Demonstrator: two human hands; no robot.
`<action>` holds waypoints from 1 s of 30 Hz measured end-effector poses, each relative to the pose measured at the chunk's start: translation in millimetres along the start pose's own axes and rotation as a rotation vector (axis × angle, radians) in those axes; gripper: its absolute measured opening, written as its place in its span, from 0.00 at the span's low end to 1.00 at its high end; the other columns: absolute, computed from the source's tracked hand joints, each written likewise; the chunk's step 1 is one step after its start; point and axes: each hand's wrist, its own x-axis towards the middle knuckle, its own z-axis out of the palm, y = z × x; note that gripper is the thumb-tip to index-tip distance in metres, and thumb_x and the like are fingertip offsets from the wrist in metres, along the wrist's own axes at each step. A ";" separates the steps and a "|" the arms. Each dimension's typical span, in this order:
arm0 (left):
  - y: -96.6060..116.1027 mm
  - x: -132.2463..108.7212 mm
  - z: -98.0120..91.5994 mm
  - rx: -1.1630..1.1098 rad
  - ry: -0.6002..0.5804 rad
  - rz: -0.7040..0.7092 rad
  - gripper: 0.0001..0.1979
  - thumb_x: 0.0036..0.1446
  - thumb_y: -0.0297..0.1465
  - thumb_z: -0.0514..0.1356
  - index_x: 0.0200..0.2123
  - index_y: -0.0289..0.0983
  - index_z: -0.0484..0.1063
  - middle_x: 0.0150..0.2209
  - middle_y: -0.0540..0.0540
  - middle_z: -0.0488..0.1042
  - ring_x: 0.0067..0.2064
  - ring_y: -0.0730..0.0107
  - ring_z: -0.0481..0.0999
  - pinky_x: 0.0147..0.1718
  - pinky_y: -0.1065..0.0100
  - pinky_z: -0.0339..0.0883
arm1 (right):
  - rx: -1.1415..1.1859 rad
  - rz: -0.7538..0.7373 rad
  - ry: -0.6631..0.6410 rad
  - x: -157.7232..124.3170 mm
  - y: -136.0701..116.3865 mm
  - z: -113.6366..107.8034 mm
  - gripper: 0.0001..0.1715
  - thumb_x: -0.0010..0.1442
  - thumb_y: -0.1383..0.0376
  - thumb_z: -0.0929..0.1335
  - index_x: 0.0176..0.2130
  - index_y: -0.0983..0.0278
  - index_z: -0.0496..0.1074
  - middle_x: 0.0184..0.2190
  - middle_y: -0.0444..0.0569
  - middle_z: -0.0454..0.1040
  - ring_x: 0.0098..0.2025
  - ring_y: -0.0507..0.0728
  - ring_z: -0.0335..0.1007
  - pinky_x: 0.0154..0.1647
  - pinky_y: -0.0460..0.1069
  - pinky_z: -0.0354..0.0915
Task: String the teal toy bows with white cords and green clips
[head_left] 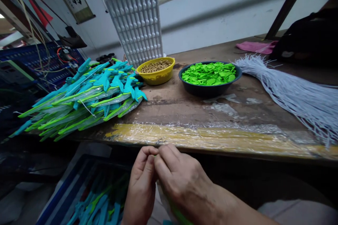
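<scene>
My left hand (141,186) and my right hand (182,177) meet just below the table's front edge, fingertips pinched together. Both are closed on a green and clear plastic piece (180,215), most of it hidden behind my right hand; a bit of green shows at the fingertips. It resembles the turquoise and green plastic pieces (105,84) with clear parts, piled at the table's left. Below to the left, a blue crate (67,191) holds more turquoise and green pieces (99,205).
On the wooden table (169,110) stand a yellow bowl (158,78) of brass-coloured rings and a dark bowl (208,89) of flat bright green pieces. White strings (290,91) lie at right, near a pink cloth (257,46). A grey moulded tray (137,24) leans upright behind.
</scene>
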 end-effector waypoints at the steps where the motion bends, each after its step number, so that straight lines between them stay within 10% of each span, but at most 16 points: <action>1: -1.4 2.1 -1.5 0.051 0.006 0.009 0.12 0.58 0.39 0.69 0.43 0.40 0.76 0.36 0.49 0.74 0.36 0.71 0.74 0.39 0.72 0.69 | 0.026 0.001 0.032 3.8 2.0 -2.6 0.18 0.67 0.78 0.56 0.35 0.72 0.72 0.31 0.55 0.70 0.31 0.59 0.64 0.28 0.53 0.65; 6: -4.1 13.4 -2.0 0.100 -0.137 -0.046 0.10 0.63 0.39 0.64 0.40 0.38 0.77 0.35 0.50 0.73 0.27 0.75 0.73 0.29 0.73 0.67 | 0.281 0.256 0.248 26.9 22.4 -24.5 0.13 0.68 0.76 0.60 0.33 0.67 0.65 0.32 0.50 0.66 0.34 0.55 0.61 0.32 0.50 0.61; 10: -3.6 16.8 6.4 -0.050 -0.264 -0.061 0.10 0.60 0.37 0.67 0.33 0.36 0.77 0.34 0.50 0.71 0.26 0.76 0.71 0.23 0.74 0.66 | 0.433 0.438 0.156 20.8 37.7 -14.5 0.11 0.68 0.74 0.61 0.33 0.64 0.62 0.32 0.46 0.64 0.33 0.54 0.61 0.34 0.49 0.59; 21: -23.3 11.7 8.1 -0.062 0.029 -0.117 0.13 0.46 0.35 0.76 0.30 0.37 0.78 0.25 0.53 0.73 0.23 0.79 0.68 0.23 0.77 0.63 | 0.816 0.480 -0.032 -27.0 26.4 1.0 0.10 0.67 0.76 0.65 0.34 0.66 0.70 0.40 0.49 0.70 0.41 0.54 0.69 0.43 0.48 0.65; 30: -32.3 5.6 9.4 -0.015 -0.084 -0.051 0.13 0.51 0.39 0.74 0.29 0.36 0.78 0.24 0.55 0.68 0.22 0.81 0.66 0.21 0.78 0.61 | 0.942 0.812 0.019 -23.0 21.4 -2.5 0.14 0.56 0.79 0.73 0.24 0.66 0.72 0.26 0.41 0.64 0.32 0.50 0.63 0.33 0.44 0.59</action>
